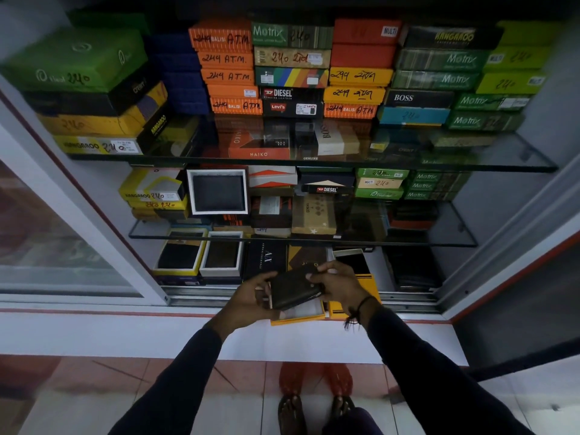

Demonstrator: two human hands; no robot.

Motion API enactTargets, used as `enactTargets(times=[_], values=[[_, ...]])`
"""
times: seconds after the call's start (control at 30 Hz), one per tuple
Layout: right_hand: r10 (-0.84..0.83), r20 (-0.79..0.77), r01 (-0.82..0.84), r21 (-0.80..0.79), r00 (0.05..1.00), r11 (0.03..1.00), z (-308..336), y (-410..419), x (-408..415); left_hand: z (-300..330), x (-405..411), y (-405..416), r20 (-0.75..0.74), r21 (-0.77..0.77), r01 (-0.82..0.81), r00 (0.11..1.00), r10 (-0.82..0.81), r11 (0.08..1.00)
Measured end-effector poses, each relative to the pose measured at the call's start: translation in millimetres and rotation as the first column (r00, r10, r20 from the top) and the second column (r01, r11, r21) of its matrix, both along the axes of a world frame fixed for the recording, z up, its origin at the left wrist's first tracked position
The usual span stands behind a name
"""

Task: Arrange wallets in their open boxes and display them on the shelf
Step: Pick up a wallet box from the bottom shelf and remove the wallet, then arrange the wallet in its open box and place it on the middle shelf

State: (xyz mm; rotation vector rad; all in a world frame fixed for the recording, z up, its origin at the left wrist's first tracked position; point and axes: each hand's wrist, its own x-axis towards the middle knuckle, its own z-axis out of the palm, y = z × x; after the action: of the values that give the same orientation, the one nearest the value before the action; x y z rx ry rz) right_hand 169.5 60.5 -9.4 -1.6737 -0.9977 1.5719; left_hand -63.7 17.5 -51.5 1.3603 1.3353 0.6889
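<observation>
Both hands grip a dark wallet (295, 288) just above an open yellow box (299, 316) at the cabinet's front edge: the left hand (251, 296) is clamped on the wallet's near end, the right hand (337, 285) is closed over its far end, likely so it goes in flat. Two boxed wallets (202, 255) already sit open on the bottom shelf (405, 296), showing the target look; whether the left hand also steadies the box is unclear
</observation>
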Motion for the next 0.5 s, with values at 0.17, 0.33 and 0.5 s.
enactTargets(times=[0.17,0.33,0.5], values=[[0.054,-0.278,-0.084,-0.097,0.959,0.992,10,-5,30,23,1,4,0.168,0.005,-0.043,0.985,0.042,0.999],[0.055,-0.378,-0.103,-0.108,0.924,0.989,5,-10,40,31,5,5,0.294,-0.013,-0.06,0.954,0.062,0.998],[-0.121,-0.59,0.0,-0.201,0.798,0.98,6,-19,38,33,11,2,0.455,-0.153,-0.098,0.876,0.158,0.983]])
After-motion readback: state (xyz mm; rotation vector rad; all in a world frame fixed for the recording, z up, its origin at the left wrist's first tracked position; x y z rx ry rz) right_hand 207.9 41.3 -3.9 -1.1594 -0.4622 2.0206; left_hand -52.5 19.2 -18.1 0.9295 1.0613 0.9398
